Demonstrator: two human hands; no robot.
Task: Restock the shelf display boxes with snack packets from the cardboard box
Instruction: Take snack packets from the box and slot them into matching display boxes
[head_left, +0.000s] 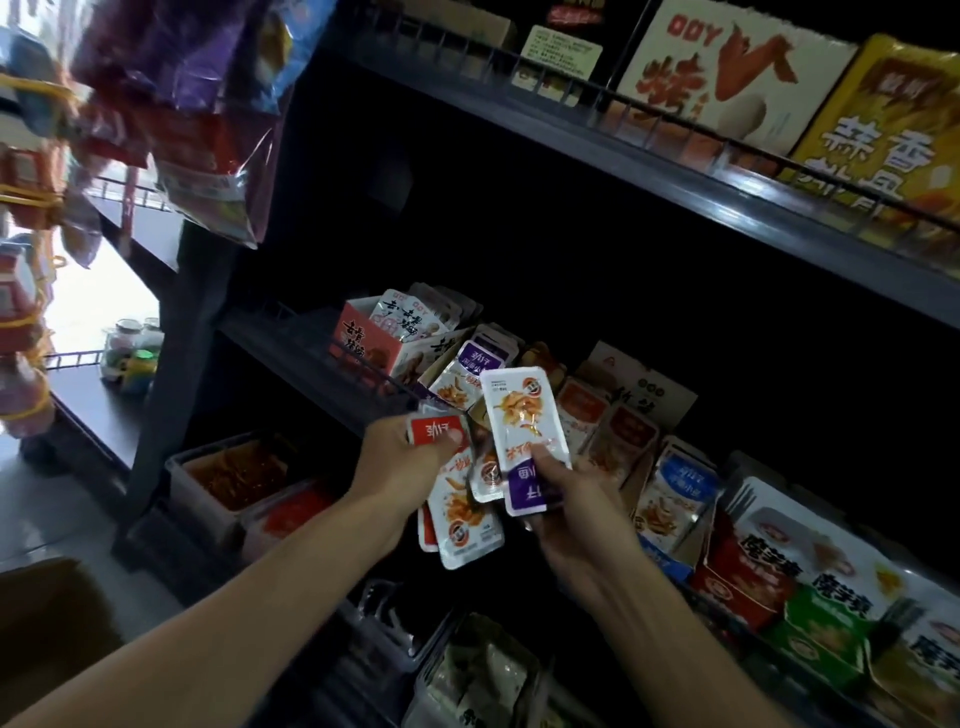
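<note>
My left hand (395, 457) grips a small stack of red-topped snack packets (457, 514), thumb on top. My right hand (576, 509) pinches one purple-ended packet (524, 436) upright, just in front of the middle shelf. Behind it stand display boxes: a purple-packet box (467, 371), a red-packet box (613, 423) and a blue-packet box (675, 483). The corner of a cardboard box (47, 618) shows at lower left on the floor.
A pink display box (374, 332) stands at the shelf's left end. Larger red and green packs (810, 587) fill the right. The upper shelf rail (675, 130) carries big boxes. Plastic tubs (234, 478) sit on the lower shelf. Hanging snack bags (197, 104) crowd the upper left.
</note>
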